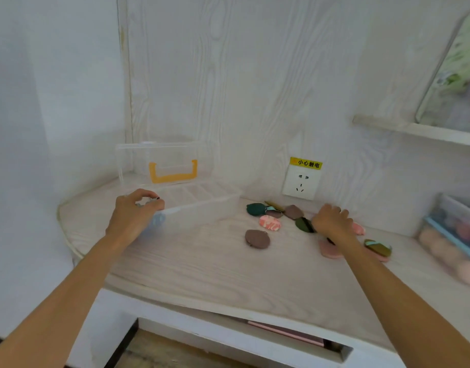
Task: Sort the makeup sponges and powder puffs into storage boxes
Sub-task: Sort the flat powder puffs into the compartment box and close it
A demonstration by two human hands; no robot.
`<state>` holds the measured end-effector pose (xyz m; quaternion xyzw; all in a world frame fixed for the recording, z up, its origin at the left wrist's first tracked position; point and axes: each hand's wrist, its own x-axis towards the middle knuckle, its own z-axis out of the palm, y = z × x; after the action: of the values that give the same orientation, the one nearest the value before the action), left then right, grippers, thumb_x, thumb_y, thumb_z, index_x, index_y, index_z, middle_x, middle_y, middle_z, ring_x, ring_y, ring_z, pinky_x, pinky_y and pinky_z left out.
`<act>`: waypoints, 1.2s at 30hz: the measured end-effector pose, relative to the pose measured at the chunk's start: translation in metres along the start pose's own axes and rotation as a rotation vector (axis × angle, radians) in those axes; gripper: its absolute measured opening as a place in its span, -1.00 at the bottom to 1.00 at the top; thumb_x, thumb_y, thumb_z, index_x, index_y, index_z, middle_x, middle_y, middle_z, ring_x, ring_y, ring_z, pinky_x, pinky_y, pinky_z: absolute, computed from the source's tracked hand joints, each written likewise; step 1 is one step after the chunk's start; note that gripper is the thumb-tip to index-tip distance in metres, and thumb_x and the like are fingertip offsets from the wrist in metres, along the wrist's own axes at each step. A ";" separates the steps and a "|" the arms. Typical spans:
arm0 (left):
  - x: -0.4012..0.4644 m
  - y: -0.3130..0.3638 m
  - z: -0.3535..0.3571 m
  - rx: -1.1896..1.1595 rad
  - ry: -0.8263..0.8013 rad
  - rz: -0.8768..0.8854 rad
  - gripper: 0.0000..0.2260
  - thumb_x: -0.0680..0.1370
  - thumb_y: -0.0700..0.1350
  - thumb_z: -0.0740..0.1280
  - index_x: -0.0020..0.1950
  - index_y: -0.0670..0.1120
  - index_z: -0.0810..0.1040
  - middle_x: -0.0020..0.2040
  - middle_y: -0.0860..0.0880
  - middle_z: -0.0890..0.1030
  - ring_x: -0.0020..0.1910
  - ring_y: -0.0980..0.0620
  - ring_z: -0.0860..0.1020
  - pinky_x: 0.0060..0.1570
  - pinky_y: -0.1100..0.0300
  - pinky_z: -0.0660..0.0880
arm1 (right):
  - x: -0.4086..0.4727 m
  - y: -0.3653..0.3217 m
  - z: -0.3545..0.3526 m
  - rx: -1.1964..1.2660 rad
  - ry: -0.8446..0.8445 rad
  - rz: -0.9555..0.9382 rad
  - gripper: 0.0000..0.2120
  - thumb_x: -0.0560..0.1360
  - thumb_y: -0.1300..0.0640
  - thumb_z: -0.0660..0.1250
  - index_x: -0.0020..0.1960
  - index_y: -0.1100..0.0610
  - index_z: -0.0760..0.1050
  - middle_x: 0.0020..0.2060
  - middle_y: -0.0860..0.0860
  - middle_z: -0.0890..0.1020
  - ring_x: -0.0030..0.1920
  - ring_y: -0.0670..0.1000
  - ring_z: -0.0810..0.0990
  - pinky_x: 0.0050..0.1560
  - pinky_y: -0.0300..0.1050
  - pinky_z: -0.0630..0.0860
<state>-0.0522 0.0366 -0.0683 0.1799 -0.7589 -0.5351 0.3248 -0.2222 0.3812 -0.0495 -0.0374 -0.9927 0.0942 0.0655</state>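
A clear divided storage box (202, 205) with its lid up and an orange handle stands at the back left of the desk. My left hand (134, 212) hovers at its near left corner and pinches a small pale blue puff. Several powder puffs lie scattered on the desk: a brown one (257, 238), a pink patterned one (269, 223), a dark green one (255, 209) and others. My right hand (332, 221) rests on the puffs at the right with curled fingers and grips a dark green puff (302, 224).
A second clear box (452, 235) with a blue rim, holding pinkish sponges, sits at the far right. A wall socket (301, 183) with a yellow warning label is behind the puffs. A shelf (419, 130) juts out upper right. The desk's front edge (228, 309) is near.
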 end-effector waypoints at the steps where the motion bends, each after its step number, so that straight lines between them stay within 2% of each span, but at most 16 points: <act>1: -0.001 0.000 -0.001 0.004 -0.007 0.000 -0.81 0.43 -0.24 0.41 -0.30 0.01 0.52 -0.11 -0.08 0.56 -0.26 0.13 0.44 -0.30 0.39 0.34 | 0.002 0.008 0.004 -0.017 -0.024 0.002 -0.59 0.58 0.00 0.10 0.31 0.24 0.32 0.31 0.22 0.38 0.32 0.23 0.31 0.28 0.09 0.27; 5: -0.004 0.002 -0.002 -0.019 -0.032 -0.029 -0.89 0.25 -0.05 0.42 -0.28 0.03 0.53 -0.07 -0.09 0.56 -0.22 0.09 0.45 -0.24 0.30 0.33 | 0.002 0.023 0.006 -0.018 -0.017 -0.022 -0.64 0.59 0.03 0.09 0.25 0.23 0.39 0.25 0.21 0.46 0.28 0.21 0.36 0.23 0.06 0.32; 7: -0.005 0.003 -0.003 -0.016 -0.029 -0.023 -0.89 0.32 -0.10 0.45 -0.28 0.04 0.53 -0.05 -0.11 0.54 -0.13 -0.02 0.46 -0.21 0.23 0.34 | 0.004 0.023 0.000 -0.035 0.013 -0.026 -0.68 0.57 0.08 0.15 0.22 0.25 0.40 0.21 0.21 0.48 0.25 0.21 0.38 0.19 0.02 0.35; 10: -0.004 0.002 -0.003 0.005 -0.034 -0.018 -0.85 0.38 -0.16 0.46 -0.28 0.04 0.53 -0.01 -0.12 0.56 -0.09 -0.01 0.45 -0.21 0.30 0.33 | 0.007 0.023 -0.007 -0.026 0.007 -0.023 -0.76 0.53 0.23 0.19 0.17 0.29 0.42 0.16 0.23 0.51 0.19 0.21 0.45 0.12 -0.02 0.42; 13: -0.005 0.004 -0.003 -0.015 -0.042 -0.038 -0.88 0.23 -0.03 0.40 -0.28 0.04 0.54 0.00 -0.12 0.57 -0.14 0.03 0.45 -0.21 0.34 0.32 | 0.008 0.021 -0.010 -0.118 0.036 -0.054 -0.81 0.53 0.24 0.18 0.11 0.26 0.44 0.11 0.19 0.54 0.12 0.17 0.52 0.08 -0.06 0.42; 16: -0.005 0.003 -0.003 0.002 -0.042 -0.036 -0.87 0.34 -0.12 0.47 -0.27 0.04 0.54 0.07 -0.18 0.58 -0.13 0.03 0.46 -0.22 0.36 0.32 | 0.000 0.009 -0.018 -0.285 0.116 -0.118 -0.94 0.52 0.21 0.24 -0.12 0.19 0.42 -0.04 0.11 0.56 0.05 0.11 0.54 0.04 -0.11 0.37; 17: -0.005 0.003 -0.003 0.010 -0.043 -0.030 -0.86 0.39 -0.17 0.45 -0.26 0.03 0.54 0.09 -0.20 0.58 -0.17 0.08 0.46 -0.24 0.38 0.33 | -0.001 0.002 -0.022 -0.311 0.183 -0.165 -0.88 0.51 0.23 0.25 -0.20 0.18 0.37 -0.11 0.10 0.55 -0.01 0.11 0.55 -0.03 -0.11 0.34; 18: -0.005 0.002 -0.003 0.012 -0.041 -0.029 -0.87 0.39 -0.17 0.45 -0.26 0.03 0.54 0.10 -0.20 0.58 -0.19 0.12 0.46 -0.26 0.41 0.34 | -0.005 -0.007 -0.024 -0.305 0.269 -0.219 -0.89 0.51 0.26 0.24 -0.19 0.19 0.38 -0.14 0.10 0.56 -0.06 0.12 0.56 -0.09 -0.11 0.33; 19: -0.006 0.002 -0.003 0.012 -0.041 -0.038 -0.89 0.35 -0.11 0.46 -0.25 0.04 0.55 0.11 -0.19 0.57 -0.17 0.12 0.46 -0.26 0.42 0.35 | -0.011 -0.019 -0.027 -0.242 0.345 -0.294 -0.96 0.51 0.30 0.21 -0.08 0.22 0.43 -0.13 0.12 0.60 -0.09 0.15 0.58 -0.15 -0.09 0.33; 21: -0.008 0.003 -0.002 0.008 -0.042 -0.064 -0.86 0.22 0.01 0.40 -0.25 0.07 0.56 0.12 -0.16 0.57 -0.13 0.10 0.48 -0.24 0.36 0.34 | -0.024 -0.048 -0.030 -0.047 0.452 -0.422 -0.77 0.55 0.29 0.15 0.18 0.22 0.43 -0.07 0.19 0.64 -0.10 0.21 0.60 -0.23 -0.08 0.34; 22: -0.008 0.003 -0.001 0.005 -0.042 -0.069 -0.84 0.19 0.02 0.37 -0.25 0.08 0.56 0.11 -0.15 0.58 -0.14 0.13 0.48 -0.23 0.35 0.33 | -0.034 -0.064 -0.031 0.084 0.477 -0.497 -0.75 0.58 0.26 0.13 0.23 0.20 0.43 -0.07 0.19 0.65 -0.11 0.21 0.61 -0.26 -0.09 0.34; 25: -0.009 0.004 0.001 -0.001 -0.050 -0.071 -0.86 0.22 0.00 0.41 -0.26 0.07 0.57 0.09 -0.14 0.59 -0.15 0.15 0.48 -0.23 0.36 0.32 | -0.065 -0.119 -0.034 0.533 0.362 -0.677 -0.74 0.61 0.18 0.13 0.21 0.17 0.51 -0.03 0.13 0.67 -0.08 0.12 0.62 -0.19 -0.12 0.44; 28: -0.007 0.001 0.001 0.000 -0.051 -0.078 -0.77 0.14 0.09 0.42 -0.25 0.10 0.58 0.09 -0.14 0.59 -0.05 0.04 0.50 -0.20 0.34 0.33 | -0.087 -0.166 -0.027 0.845 0.095 -0.758 -0.75 0.58 0.18 0.20 0.16 0.20 0.57 0.01 0.11 0.68 -0.02 0.07 0.65 0.02 0.05 0.59; 30: -0.004 -0.003 0.001 0.021 -0.041 -0.089 -0.79 0.18 0.08 0.42 -0.23 0.11 0.58 0.12 -0.14 0.57 0.05 -0.01 0.51 -0.12 0.29 0.32 | -0.101 -0.188 -0.020 0.897 0.005 -0.790 -0.77 0.57 0.16 0.24 0.13 0.19 0.59 -0.03 0.11 0.68 -0.06 0.06 0.66 0.01 0.08 0.59; 33: -0.003 -0.005 0.002 0.037 -0.038 -0.083 -0.75 0.15 0.12 0.37 -0.21 0.13 0.57 0.12 -0.13 0.57 0.10 -0.02 0.50 -0.05 0.25 0.30 | -0.115 -0.201 -0.007 0.760 0.134 -0.897 -0.77 0.57 0.08 0.23 0.15 0.10 0.58 -0.07 0.05 0.70 -0.12 0.00 0.65 -0.04 -0.07 0.58; 36: -0.003 -0.005 0.001 0.052 -0.030 -0.071 -0.62 0.05 0.23 0.32 -0.20 0.14 0.57 0.11 -0.12 0.56 0.10 0.00 0.49 0.00 0.23 0.29 | -0.119 -0.202 0.007 0.574 0.243 -0.994 -0.73 0.60 0.01 0.16 0.23 0.04 0.50 -0.03 -0.01 0.70 -0.06 0.01 0.65 -0.08 -0.10 0.52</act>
<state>-0.0514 0.0375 -0.0745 0.2071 -0.7704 -0.5290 0.2895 -0.1182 0.1716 -0.0319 0.4414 -0.8112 0.3124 0.2225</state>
